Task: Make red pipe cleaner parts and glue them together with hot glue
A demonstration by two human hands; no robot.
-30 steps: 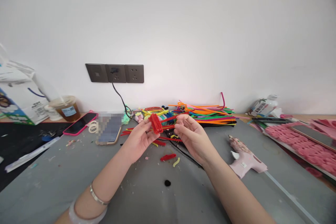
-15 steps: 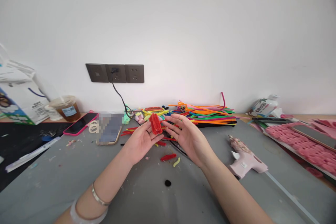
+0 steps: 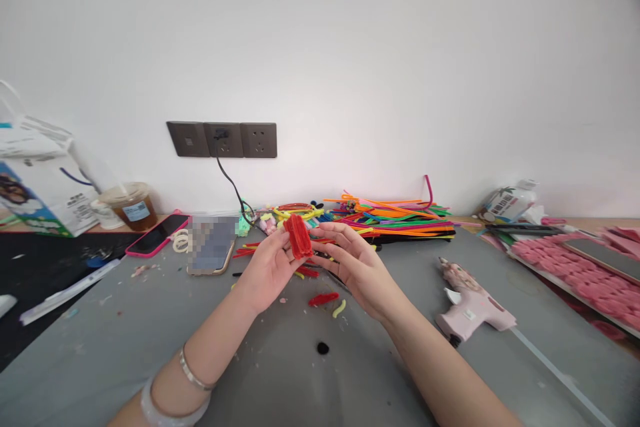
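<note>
My left hand (image 3: 267,265) holds a small red bundle of folded pipe cleaner (image 3: 299,235) upright between thumb and fingers, above the grey table (image 3: 150,333). My right hand (image 3: 353,263) is beside it with fingers spread, its fingertips touching the bundle's right side. Loose red and yellow pipe cleaner bits (image 3: 327,301) lie on the table under my hands. A heap of coloured pipe cleaners (image 3: 395,217) lies behind, along the wall.
A pink glue gun (image 3: 470,310) lies at the right, pink felt sheets (image 3: 570,267) beyond it. Two phones (image 3: 210,247) (image 3: 157,233), a lidded drink cup (image 3: 131,205) and a printed box (image 3: 40,193) are at the left. A black cable (image 3: 231,183) hangs from the wall socket.
My right hand let go of the long red pipe cleaner end, opened, then came back to touch the bundle. The left hand kept holding the bundle almost still.
</note>
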